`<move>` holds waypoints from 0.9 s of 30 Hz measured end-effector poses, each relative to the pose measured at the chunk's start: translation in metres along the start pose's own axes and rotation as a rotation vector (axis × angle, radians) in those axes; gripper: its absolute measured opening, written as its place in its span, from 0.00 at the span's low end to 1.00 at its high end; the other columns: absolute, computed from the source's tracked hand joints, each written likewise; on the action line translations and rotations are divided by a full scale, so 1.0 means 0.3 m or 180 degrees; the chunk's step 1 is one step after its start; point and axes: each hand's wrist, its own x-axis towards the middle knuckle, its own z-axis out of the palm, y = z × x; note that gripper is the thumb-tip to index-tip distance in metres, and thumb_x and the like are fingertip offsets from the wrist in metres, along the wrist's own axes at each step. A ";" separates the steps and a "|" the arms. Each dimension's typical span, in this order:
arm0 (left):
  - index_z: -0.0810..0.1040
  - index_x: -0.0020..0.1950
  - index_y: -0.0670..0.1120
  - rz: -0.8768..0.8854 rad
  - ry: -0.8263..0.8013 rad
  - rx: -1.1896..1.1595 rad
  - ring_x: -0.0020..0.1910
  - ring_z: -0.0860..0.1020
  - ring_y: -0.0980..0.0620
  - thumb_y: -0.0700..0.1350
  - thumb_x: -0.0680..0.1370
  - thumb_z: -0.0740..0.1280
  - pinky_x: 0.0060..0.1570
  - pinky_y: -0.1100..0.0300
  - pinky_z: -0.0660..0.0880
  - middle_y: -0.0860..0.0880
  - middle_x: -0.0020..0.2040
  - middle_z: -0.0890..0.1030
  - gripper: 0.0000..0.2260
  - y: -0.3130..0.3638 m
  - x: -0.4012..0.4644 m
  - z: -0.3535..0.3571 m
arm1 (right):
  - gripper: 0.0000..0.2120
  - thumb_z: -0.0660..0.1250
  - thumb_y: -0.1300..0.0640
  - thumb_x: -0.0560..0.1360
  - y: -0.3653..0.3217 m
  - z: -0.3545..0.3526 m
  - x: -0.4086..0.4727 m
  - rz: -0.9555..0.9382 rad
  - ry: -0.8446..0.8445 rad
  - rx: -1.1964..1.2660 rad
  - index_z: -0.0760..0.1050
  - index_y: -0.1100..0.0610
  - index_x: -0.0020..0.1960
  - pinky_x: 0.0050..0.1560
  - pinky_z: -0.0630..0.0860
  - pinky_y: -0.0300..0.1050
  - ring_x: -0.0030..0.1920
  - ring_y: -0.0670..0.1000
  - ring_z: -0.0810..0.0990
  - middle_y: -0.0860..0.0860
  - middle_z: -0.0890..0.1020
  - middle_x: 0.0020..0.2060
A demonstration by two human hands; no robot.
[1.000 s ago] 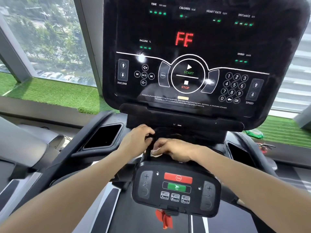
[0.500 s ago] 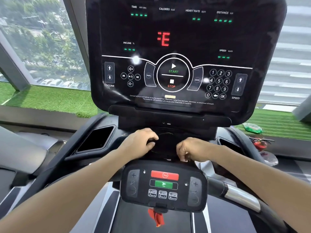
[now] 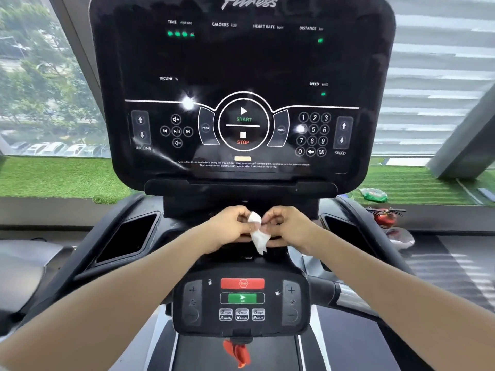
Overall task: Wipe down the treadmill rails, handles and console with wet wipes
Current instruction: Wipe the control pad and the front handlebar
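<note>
White wet wipe [image 3: 257, 235] hangs crumpled btwn both hands, just below the big console [image 3: 242, 87] and above the small control panel [image 3: 242, 301]. Left hand [image 3: 231, 223] and right hand [image 3: 287, 223] each pinch its top edge w/ curled fingertips — grip tight on the wipe, both sides. Console reads "Fitness" up top; TIME, CALORIES, HEART RATE, DISTANCE, INCLINE, SPEED, START/STOP, keypad 0–9 + OK. Panel below: red stop bar, green go button, keys 3, 6, 9 km/h. Red safety clip [image 3: 238, 353] dangles under it.
</note>
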 end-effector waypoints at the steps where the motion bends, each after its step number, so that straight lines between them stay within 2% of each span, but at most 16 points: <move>1: 0.73 0.45 0.43 -0.0103 -0.0051 -0.0037 0.46 0.80 0.52 0.37 0.77 0.67 0.48 0.58 0.80 0.45 0.46 0.79 0.04 -0.003 0.008 0.005 | 0.06 0.68 0.67 0.74 0.009 -0.003 -0.002 0.0038 0.0052 -0.0129 0.73 0.59 0.42 0.37 0.81 0.41 0.35 0.45 0.78 0.52 0.75 0.36; 4: 0.72 0.45 0.42 -0.0285 -0.0240 0.0060 0.40 0.79 0.55 0.36 0.76 0.68 0.36 0.65 0.78 0.46 0.44 0.77 0.06 -0.004 0.026 0.021 | 0.07 0.67 0.66 0.75 0.037 -0.022 -0.008 0.0113 0.0237 -0.0573 0.73 0.58 0.41 0.39 0.80 0.41 0.37 0.47 0.76 0.52 0.75 0.36; 6: 0.71 0.44 0.43 -0.0248 -0.0345 0.0248 0.38 0.78 0.55 0.36 0.76 0.68 0.34 0.67 0.77 0.47 0.42 0.77 0.07 -0.007 0.047 0.034 | 0.06 0.65 0.68 0.75 0.050 -0.038 -0.012 0.0136 0.0427 -0.0669 0.73 0.58 0.42 0.39 0.79 0.40 0.36 0.47 0.76 0.52 0.75 0.35; 7: 0.70 0.43 0.45 -0.0144 -0.0362 0.0604 0.36 0.76 0.56 0.37 0.76 0.69 0.34 0.67 0.75 0.49 0.40 0.76 0.08 -0.007 0.054 0.043 | 0.05 0.65 0.68 0.75 0.056 -0.046 -0.016 0.0144 0.0528 -0.0684 0.73 0.59 0.43 0.37 0.78 0.39 0.36 0.47 0.75 0.53 0.75 0.35; 9: 0.67 0.42 0.49 0.0397 -0.0247 0.1976 0.37 0.73 0.56 0.42 0.73 0.73 0.35 0.68 0.70 0.54 0.40 0.71 0.13 -0.013 0.074 0.058 | 0.05 0.64 0.68 0.75 0.067 -0.056 -0.023 0.0165 0.0709 -0.0760 0.74 0.59 0.43 0.34 0.76 0.38 0.36 0.49 0.76 0.54 0.76 0.36; 10: 0.66 0.43 0.50 0.0781 -0.0178 0.2508 0.39 0.72 0.54 0.44 0.72 0.74 0.36 0.65 0.69 0.55 0.41 0.69 0.15 -0.016 0.078 0.062 | 0.07 0.64 0.68 0.75 0.076 -0.061 -0.024 0.0174 0.0787 -0.0839 0.74 0.59 0.41 0.35 0.76 0.40 0.36 0.50 0.76 0.55 0.76 0.36; 12: 0.65 0.43 0.51 0.1531 -0.0239 0.2994 0.42 0.72 0.53 0.46 0.72 0.73 0.42 0.57 0.71 0.55 0.43 0.69 0.16 -0.011 0.074 0.050 | 0.09 0.64 0.68 0.73 0.089 -0.068 -0.022 0.0165 0.0931 -0.1047 0.74 0.57 0.38 0.38 0.76 0.45 0.37 0.52 0.76 0.55 0.78 0.36; 14: 0.70 0.43 0.51 0.2201 -0.0638 0.3200 0.47 0.72 0.55 0.46 0.74 0.71 0.47 0.55 0.72 0.56 0.45 0.73 0.09 -0.014 0.068 0.019 | 0.11 0.63 0.68 0.72 0.096 -0.068 -0.021 0.0139 0.1030 -0.1274 0.74 0.54 0.36 0.43 0.77 0.47 0.38 0.52 0.76 0.53 0.79 0.35; 16: 0.78 0.46 0.49 0.2631 -0.1084 0.3374 0.54 0.72 0.56 0.48 0.76 0.68 0.53 0.56 0.73 0.55 0.49 0.77 0.03 -0.032 0.076 -0.019 | 0.13 0.62 0.68 0.73 0.098 -0.060 -0.021 0.0112 0.1071 -0.1375 0.74 0.52 0.35 0.45 0.77 0.47 0.38 0.50 0.76 0.49 0.78 0.32; 18: 0.81 0.54 0.48 0.3000 -0.1381 0.3566 0.60 0.71 0.55 0.51 0.78 0.61 0.61 0.59 0.71 0.54 0.55 0.80 0.12 -0.061 0.089 -0.042 | 0.12 0.62 0.67 0.73 0.100 -0.049 -0.022 0.0067 0.1096 -0.1449 0.75 0.53 0.36 0.42 0.74 0.42 0.37 0.49 0.75 0.46 0.76 0.31; 20: 0.80 0.60 0.48 0.3167 -0.1547 0.3676 0.65 0.68 0.55 0.53 0.79 0.54 0.64 0.63 0.64 0.55 0.60 0.79 0.19 -0.088 0.105 -0.041 | 0.08 0.63 0.66 0.74 0.101 -0.040 -0.023 0.0019 0.1132 -0.1580 0.79 0.57 0.42 0.39 0.71 0.36 0.38 0.48 0.75 0.46 0.77 0.33; 22: 0.78 0.63 0.49 0.3147 -0.1539 0.3696 0.66 0.67 0.57 0.51 0.79 0.52 0.63 0.66 0.64 0.55 0.63 0.77 0.20 -0.092 0.117 -0.033 | 0.07 0.63 0.65 0.74 0.102 -0.037 -0.024 -0.0013 0.1195 -0.1678 0.80 0.61 0.47 0.36 0.70 0.34 0.39 0.48 0.75 0.47 0.78 0.36; 24: 0.81 0.60 0.48 0.3257 -0.1451 0.3749 0.63 0.73 0.55 0.48 0.78 0.58 0.57 0.65 0.72 0.54 0.60 0.80 0.16 -0.088 0.127 -0.023 | 0.08 0.63 0.65 0.74 0.101 -0.037 -0.020 -0.0033 0.1225 -0.1732 0.80 0.62 0.48 0.37 0.69 0.31 0.40 0.47 0.75 0.48 0.78 0.37; 27: 0.84 0.53 0.48 0.3442 -0.1185 0.3702 0.55 0.80 0.53 0.50 0.75 0.62 0.49 0.64 0.77 0.54 0.53 0.83 0.14 -0.090 0.167 -0.012 | 0.08 0.62 0.64 0.74 0.095 -0.036 -0.010 -0.0020 0.1252 -0.1775 0.80 0.62 0.48 0.45 0.72 0.37 0.41 0.49 0.77 0.51 0.80 0.38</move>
